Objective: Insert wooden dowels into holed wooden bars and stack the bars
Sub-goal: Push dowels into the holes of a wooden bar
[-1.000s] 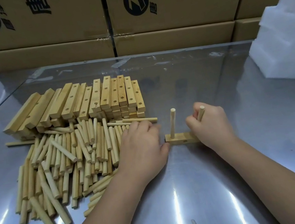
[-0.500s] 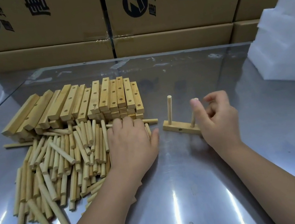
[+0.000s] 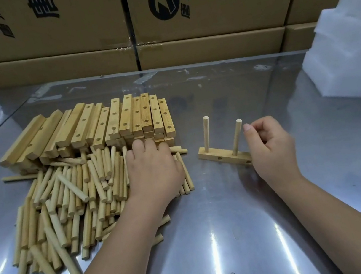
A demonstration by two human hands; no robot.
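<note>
**Fingers clear of the seated dowels; one bar fitted, stock at left**

Fingers (image 3: 266, 123) of the right hand (image 3: 270, 145) are curled in toward the palm and hold nothing. The thumb points up, its tip just beside the top of the right dowel (image 3: 237, 137); contact cannot be confirmed. The lower edge of this hand sits at the right end of the holed bar (image 3: 224, 159) and covers that end.

Left hand (image 3: 154, 172) lies palm down on the loose dowels (image 3: 65, 200). Its fingers are stretched forward and close together, tips against the near ends of the lowest bars in the bar stack (image 3: 100, 124). No item is seen gripped; what lies under the palm is hidden.

Holed bar: flat on the steel table (image 3: 216, 239), between the two hands, running from far-left to near-right. Two dowels stand in its top face. Left dowel (image 3: 206, 134) is upright near the left end. Right dowel leans slightly to the right near the other end. Two holes show in the near side face.

Bar stack: several layers at the far left of the table, bars side by side, holes facing up on most of the top layer.

Loose dowels: a heap directly in front of the stack, spreading toward the near-left. A few lie just to the right of the left hand.

Surroundings: cardboard boxes (image 3: 199, 0) with dark printed marks stand along the far edge. White foam blocks (image 3: 350, 63) sit at right, with more at left.
</note>
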